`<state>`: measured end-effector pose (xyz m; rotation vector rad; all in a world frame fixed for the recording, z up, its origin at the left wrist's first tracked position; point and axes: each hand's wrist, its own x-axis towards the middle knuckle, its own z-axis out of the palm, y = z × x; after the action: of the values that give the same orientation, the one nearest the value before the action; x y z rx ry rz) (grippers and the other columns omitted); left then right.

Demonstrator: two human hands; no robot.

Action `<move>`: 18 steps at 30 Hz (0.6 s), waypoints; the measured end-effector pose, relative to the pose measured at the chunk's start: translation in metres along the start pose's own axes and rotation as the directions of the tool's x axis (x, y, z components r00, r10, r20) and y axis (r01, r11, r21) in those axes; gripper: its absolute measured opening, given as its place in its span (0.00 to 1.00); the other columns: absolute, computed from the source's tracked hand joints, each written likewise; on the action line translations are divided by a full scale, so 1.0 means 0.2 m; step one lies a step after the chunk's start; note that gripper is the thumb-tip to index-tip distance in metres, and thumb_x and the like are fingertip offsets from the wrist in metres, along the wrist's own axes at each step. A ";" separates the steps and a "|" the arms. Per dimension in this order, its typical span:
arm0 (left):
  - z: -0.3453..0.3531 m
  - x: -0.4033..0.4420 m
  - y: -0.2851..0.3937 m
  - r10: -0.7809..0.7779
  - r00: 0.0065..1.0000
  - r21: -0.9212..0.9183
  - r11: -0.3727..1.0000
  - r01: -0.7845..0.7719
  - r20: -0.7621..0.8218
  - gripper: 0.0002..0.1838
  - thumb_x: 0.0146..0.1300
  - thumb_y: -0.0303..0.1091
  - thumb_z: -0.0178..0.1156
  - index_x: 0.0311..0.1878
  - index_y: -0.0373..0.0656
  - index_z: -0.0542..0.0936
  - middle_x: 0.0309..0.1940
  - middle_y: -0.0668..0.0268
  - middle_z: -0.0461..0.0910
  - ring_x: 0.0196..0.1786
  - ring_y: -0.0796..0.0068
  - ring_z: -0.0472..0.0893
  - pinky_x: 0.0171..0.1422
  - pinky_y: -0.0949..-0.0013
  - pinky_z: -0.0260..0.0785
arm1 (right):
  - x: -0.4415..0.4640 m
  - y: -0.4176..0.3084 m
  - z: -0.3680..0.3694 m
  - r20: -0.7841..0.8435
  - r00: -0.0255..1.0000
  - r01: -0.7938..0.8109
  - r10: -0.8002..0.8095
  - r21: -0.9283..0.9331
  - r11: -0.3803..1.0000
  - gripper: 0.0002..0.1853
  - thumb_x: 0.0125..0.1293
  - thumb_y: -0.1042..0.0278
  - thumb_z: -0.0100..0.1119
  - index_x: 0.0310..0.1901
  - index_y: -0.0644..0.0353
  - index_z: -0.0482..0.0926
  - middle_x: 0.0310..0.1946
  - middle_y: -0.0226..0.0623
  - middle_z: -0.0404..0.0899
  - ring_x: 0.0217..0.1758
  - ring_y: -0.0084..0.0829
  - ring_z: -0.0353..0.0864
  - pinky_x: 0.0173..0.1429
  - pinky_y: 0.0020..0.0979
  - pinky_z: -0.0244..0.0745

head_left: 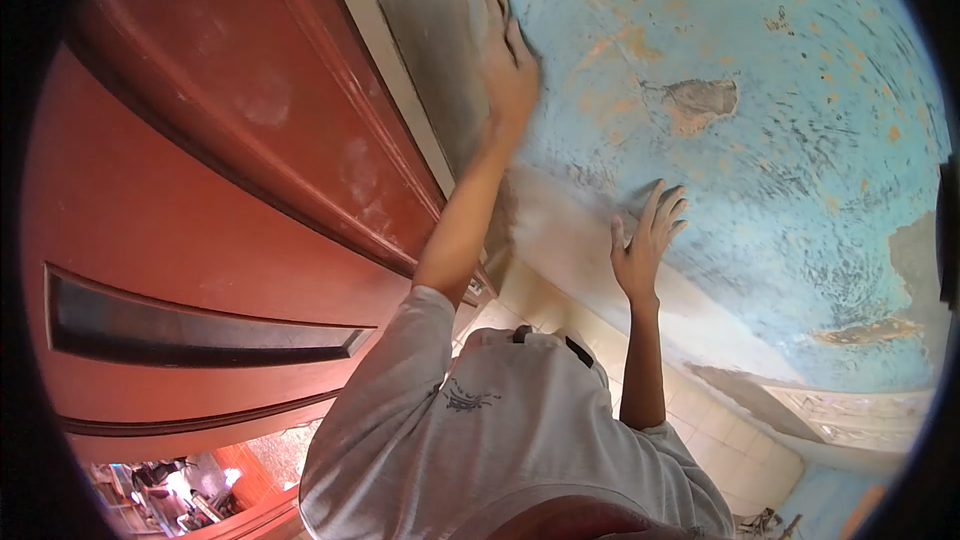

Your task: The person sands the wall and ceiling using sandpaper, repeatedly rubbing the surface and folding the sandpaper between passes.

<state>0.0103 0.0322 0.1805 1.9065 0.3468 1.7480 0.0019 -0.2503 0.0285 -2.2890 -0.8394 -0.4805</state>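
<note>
In the head view my left hand (pixel 510 75) reaches up and lies against the blue wall (pixel 740 200), near its left edge beside a grey plaster strip (pixel 430 30). Its fingers are stretched out and its thumb stands apart. Lower and to the right, my right hand (pixel 648 240) is at the wall with fingers spread, just above a pale plastered band (pixel 600 250). A dark shadow lies behind each hand. I see no tool in either one, though the palms are hidden. The paint is worn, with orange patches, dark scuffs and a chipped grey hole (pixel 705 100).
A red wooden door (pixel 200 200) with a narrow dark glass pane (pixel 200 322) fills the left side. Pale floor tiles (pixel 720 450) lie below. Clutter (pixel 170 490) shows at lower left. Another broken plaster patch (pixel 870 331) is at the right.
</note>
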 end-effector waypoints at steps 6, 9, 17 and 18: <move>0.05 -0.19 -0.16 0.113 0.988 0.029 0.993 -0.110 -0.110 0.24 0.79 0.26 0.54 0.75 0.36 0.73 0.58 0.46 0.86 0.43 0.64 0.87 0.48 0.69 0.77 | -0.01 0.02 0.00 -0.002 1.000 0.000 0.000 0.006 1.000 0.45 0.77 0.54 0.55 0.85 0.62 0.43 0.85 0.68 0.35 0.86 0.75 0.33 0.81 0.74 0.29; 0.06 -0.15 -0.13 0.113 0.976 0.012 0.994 -0.112 -0.187 0.23 0.78 0.26 0.56 0.73 0.36 0.76 0.49 0.49 0.89 0.33 0.67 0.84 0.40 0.67 0.74 | -0.02 0.03 0.00 -0.004 1.000 -0.001 0.001 0.005 1.000 0.45 0.78 0.53 0.55 0.85 0.62 0.43 0.85 0.68 0.36 0.86 0.75 0.34 0.81 0.74 0.29; -0.01 -0.13 -0.04 -0.124 0.992 0.034 0.992 0.124 -0.024 0.21 0.76 0.25 0.56 0.70 0.34 0.79 0.47 0.50 0.90 0.30 0.71 0.81 0.38 0.66 0.73 | -0.01 0.03 0.04 -0.010 1.000 -0.015 0.015 -0.008 1.000 0.45 0.78 0.51 0.54 0.85 0.63 0.43 0.84 0.68 0.36 0.86 0.75 0.33 0.81 0.76 0.28; -0.01 -0.11 -0.04 -0.055 0.996 0.021 0.998 0.056 -0.070 0.21 0.76 0.24 0.56 0.70 0.35 0.79 0.50 0.50 0.90 0.28 0.72 0.78 0.36 0.67 0.72 | -0.02 0.03 0.05 -0.020 1.000 -0.008 0.008 -0.012 1.000 0.46 0.78 0.50 0.53 0.85 0.63 0.43 0.84 0.68 0.35 0.86 0.75 0.33 0.81 0.76 0.27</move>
<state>0.0075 0.0273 0.1576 1.8374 0.4432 1.7840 0.0049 -0.2492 0.0163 -2.2939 -0.8192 -0.5054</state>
